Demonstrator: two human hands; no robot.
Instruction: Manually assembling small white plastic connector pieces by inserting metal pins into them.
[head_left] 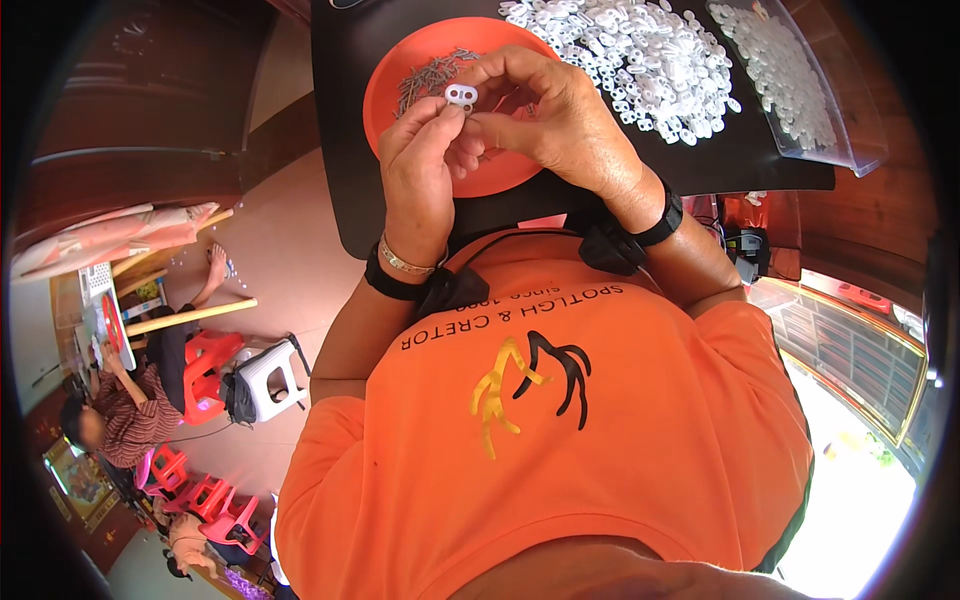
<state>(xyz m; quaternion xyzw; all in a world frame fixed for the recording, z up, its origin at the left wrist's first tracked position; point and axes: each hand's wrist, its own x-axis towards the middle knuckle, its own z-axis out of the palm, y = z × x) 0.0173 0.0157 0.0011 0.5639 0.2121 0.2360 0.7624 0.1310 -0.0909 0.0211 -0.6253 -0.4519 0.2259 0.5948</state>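
A small white plastic piece with two round holes (461, 93) is pinched at the fingertips of my left hand (418, 165). Close beside it, my right hand (570, 120) curls with thumb and fingers drawn in toward the piece. Whatever its fingertips hold, if anything, is too small to make out. Both hands are over a round orange-red basin (385, 80). Inside the basin lies a heap of thin grey metal pins or screws (430, 80), partly hidden behind my fingers.
Loose white plastic pieces (650, 60) form a big pile on the dark table (345, 190), right of the basin. A clear bin (850, 150) of similar pieces stands farther right. Red stools (205, 370), a white stool (275, 385) and a seated person (140, 420) are at left.
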